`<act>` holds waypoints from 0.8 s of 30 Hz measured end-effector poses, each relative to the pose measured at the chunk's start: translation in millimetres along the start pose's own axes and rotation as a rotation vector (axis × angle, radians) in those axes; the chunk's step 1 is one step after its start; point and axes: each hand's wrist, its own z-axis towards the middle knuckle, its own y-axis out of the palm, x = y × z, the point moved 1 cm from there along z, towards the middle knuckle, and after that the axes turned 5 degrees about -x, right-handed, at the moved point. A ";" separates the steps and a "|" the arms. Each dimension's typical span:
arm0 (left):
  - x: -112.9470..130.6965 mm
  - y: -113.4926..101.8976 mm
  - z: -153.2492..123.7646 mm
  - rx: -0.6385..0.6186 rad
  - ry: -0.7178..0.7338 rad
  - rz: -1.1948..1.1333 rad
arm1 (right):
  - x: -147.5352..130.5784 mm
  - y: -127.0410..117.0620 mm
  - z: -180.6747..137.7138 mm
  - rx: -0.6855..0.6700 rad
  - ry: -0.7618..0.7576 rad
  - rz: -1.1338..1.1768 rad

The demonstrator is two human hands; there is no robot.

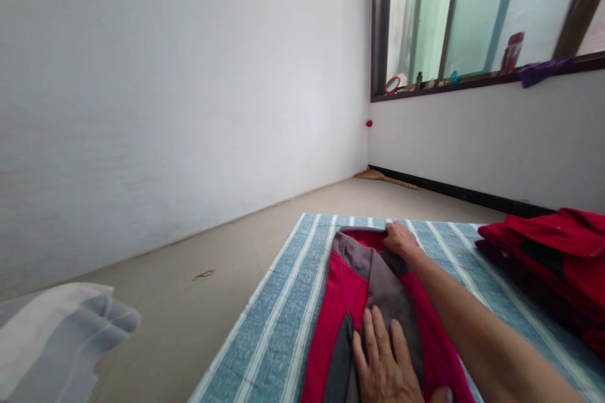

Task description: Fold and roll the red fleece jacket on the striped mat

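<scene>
A red and grey garment (352, 293) lies lengthwise on a blue and white striped cloth (278, 321) spread on the floor. My left hand (382, 359) rests flat on the garment's near part, fingers stretched out. My right hand (399, 239) reaches to the garment's far end, its fingers closed on the grey edge there.
A pile of red clothing (548, 258) sits on the striped cloth at the right. White sheer fabric (57, 340) lies at the lower left on the beige tiled floor (198, 302). A white wall stands left; a window sill (472, 79) with small items is at the upper right.
</scene>
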 end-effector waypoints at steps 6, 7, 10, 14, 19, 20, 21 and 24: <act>3.7 -15.1 -3.8 -0.040 0.004 -0.027 | -6.0 -25.0 -22.2 0.137 -0.192 -0.027; 2.5 -13.2 -3.2 -0.026 0.005 -0.020 | -6.7 -28.4 -31.1 0.154 -0.254 -0.033; -6.6 1.9 2.3 0.063 0.057 0.007 | -6.6 -33.1 -64.6 0.186 -0.429 -0.051; -23.3 37.3 16.2 0.336 0.145 0.068 | -5.6 -26.5 -113.7 0.363 -0.718 -0.054; -26.7 59.1 23.5 0.565 0.094 0.129 | -11.6 -14.1 -159.1 0.506 -0.890 -0.054; -24.9 56.9 22.0 0.560 0.085 0.139 | -13.8 -13.4 -165.1 0.498 -0.902 -0.063; -22.8 53.1 19.7 0.544 0.076 0.148 | -15.8 -13.6 -170.0 0.490 -0.914 -0.070; -17.1 38.1 12.0 0.493 0.063 0.164 | -19.9 -17.0 -180.2 0.478 -0.926 -0.076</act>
